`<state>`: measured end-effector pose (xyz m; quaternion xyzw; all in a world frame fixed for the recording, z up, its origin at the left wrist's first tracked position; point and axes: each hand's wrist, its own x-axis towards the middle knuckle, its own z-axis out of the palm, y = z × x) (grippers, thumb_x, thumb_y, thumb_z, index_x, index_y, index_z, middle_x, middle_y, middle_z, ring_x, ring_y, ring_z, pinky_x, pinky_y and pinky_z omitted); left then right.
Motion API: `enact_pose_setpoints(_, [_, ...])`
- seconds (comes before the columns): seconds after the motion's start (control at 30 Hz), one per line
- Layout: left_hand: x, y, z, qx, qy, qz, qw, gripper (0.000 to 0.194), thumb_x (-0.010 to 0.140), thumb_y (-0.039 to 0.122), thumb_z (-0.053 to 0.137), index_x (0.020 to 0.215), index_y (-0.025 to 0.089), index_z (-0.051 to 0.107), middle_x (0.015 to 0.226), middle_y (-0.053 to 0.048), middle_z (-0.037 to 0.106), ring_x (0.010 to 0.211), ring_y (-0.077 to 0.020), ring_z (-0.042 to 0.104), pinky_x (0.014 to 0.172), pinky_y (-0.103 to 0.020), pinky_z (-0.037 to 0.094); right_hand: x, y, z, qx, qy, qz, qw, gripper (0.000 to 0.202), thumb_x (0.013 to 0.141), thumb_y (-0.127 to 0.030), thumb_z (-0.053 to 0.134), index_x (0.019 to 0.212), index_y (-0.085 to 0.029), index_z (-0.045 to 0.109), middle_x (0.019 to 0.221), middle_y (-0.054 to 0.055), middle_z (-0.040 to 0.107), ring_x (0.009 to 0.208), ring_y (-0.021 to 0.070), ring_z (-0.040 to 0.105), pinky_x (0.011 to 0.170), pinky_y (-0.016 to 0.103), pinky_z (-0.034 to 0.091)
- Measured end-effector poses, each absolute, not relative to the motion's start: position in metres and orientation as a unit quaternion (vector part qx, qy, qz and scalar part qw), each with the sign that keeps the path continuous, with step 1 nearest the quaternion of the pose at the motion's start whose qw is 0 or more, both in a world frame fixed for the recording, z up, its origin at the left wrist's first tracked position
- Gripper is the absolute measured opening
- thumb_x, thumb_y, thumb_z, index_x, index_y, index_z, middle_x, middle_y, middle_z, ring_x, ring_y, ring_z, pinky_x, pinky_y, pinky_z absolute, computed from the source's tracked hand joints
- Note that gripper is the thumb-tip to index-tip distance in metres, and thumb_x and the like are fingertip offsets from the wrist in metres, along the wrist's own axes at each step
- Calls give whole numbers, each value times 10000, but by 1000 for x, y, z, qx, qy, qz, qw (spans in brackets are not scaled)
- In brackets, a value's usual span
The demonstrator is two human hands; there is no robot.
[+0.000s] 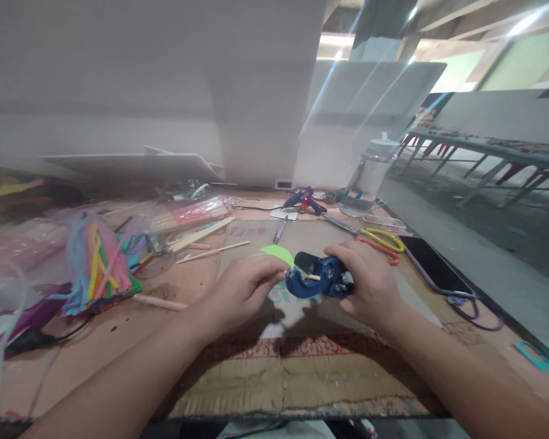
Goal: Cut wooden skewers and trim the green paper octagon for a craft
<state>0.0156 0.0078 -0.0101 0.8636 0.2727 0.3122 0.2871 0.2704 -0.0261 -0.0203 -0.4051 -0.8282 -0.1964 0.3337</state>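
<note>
My right hand (373, 283) is wrapped round a blue pipe cutter (304, 288) with a curved lower jaw and a dark upper part. A thin wooden stick (312, 277) lies between the cutter's jaws. Thumb and fingers of my left hand (249, 280) are pinched together on the stick's other end, just left of the jaws. Behind them lies a bright green paper piece (279, 251), partly covered by my left hand. Whether the jaws press on the stick cannot be made out.
Colourful pipe cleaners (100, 262), plastic packs and loose sticks (215, 251) crowd the left. At the back are a glue gun (305, 200) with a red light, a pen (280, 230) and a clear bottle (366, 180). Scissors (379, 239) and a phone (434, 265) lie right.
</note>
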Motion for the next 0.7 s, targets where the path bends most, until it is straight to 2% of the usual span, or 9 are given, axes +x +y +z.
enact_pose_setpoints(0.1, [16,7,-9,865,275,308,285,276,1016,237,463,810,183,638,936,-40,697,888,-178,606,814,-274,443,271,-27,-19,-405,-833,-189,325,322,832,-343,635,1104,-204,533,870,66,639,745,234,594,669,352,439])
enact_pose_setpoints(0.23, [16,6,-10,860,283,300,300,274,1023,265,440,920,195,685,971,-58,715,911,-196,628,823,-286,466,270,-29,-18,-423,-832,-168,317,268,803,-280,612,1053,-202,553,844,55,671,734,223,616,658,328,434])
enact_pose_setpoints(0.37, [17,6,-13,854,302,296,302,279,1016,298,446,959,200,700,900,-61,708,876,-206,635,811,-294,490,272,-31,-20,-443,-830,-140,309,286,776,-227,587,1058,-204,552,849,48,699,706,208,635,642,309,439])
enact_pose_setpoints(0.53, [19,9,-17,848,310,297,312,270,1014,300,446,970,205,695,925,-58,718,913,-215,647,837,-306,498,273,-29,-25,-461,-827,-135,293,302,759,-195,578,1059,-205,552,840,52,705,715,220,658,638,310,446])
enact_pose_setpoints(0.7, [22,9,-21,838,298,338,308,204,977,232,469,969,203,670,967,-60,722,940,-218,656,835,-307,490,263,-23,-28,-452,-829,-129,302,322,750,-204,584,1069,-197,543,868,69,678,743,232,641,653,324,475])
